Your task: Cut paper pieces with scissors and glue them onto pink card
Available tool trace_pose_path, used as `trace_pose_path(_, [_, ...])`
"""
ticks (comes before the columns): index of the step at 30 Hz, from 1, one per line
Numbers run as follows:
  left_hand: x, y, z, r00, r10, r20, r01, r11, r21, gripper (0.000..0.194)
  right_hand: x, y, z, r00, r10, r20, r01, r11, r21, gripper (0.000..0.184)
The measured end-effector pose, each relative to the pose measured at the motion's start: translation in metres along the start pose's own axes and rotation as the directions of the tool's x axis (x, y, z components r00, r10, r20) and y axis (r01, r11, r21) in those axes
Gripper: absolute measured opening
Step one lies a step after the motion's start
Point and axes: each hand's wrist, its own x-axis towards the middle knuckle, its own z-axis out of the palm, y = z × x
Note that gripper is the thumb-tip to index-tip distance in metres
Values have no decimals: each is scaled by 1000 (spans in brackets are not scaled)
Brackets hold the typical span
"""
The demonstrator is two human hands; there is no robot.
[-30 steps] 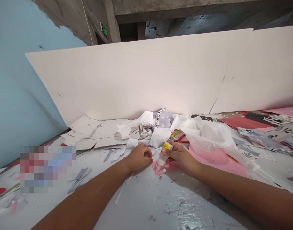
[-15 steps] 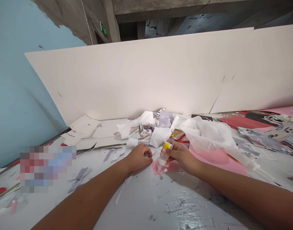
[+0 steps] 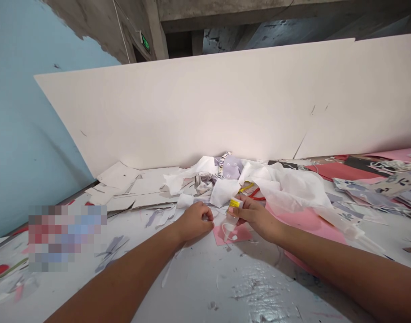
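My right hand [image 3: 255, 217] grips a small clear glue bottle [image 3: 231, 217] with a yellow label, tilted with its nozzle down over a pink paper piece [image 3: 232, 234] on the white table [image 3: 242, 287]. My left hand [image 3: 195, 220] rests just left of the pink piece with its fingers curled tight, pinching something small and pale that I cannot make out. The two hands are a few centimetres apart.
A heap of white cloth and paper scraps [image 3: 276, 184] lies behind the hands, with red-handled scissors [image 3: 255, 194] partly buried. A large pink sheet [image 3: 309, 222] spreads to the right. A big white board [image 3: 225, 103] stands along the back. Cardboard pieces [image 3: 131, 186] lie at left.
My right hand has lifted the glue bottle slightly and shifted it a little right and more upright. The left hand has stayed put.
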Motion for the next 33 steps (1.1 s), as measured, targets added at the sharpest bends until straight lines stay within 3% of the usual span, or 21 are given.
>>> trace_pose_path(15, [0,0,0,1000,-12,5,12,1000,-10,10,1,-13,-8,999,39,7,-38,990,-135,37])
trace_pose_path(33, [0,0,0,1000,-23,9,23,1000,-6,11,5,-21,-22,997,61,40,-48,961,-273,31])
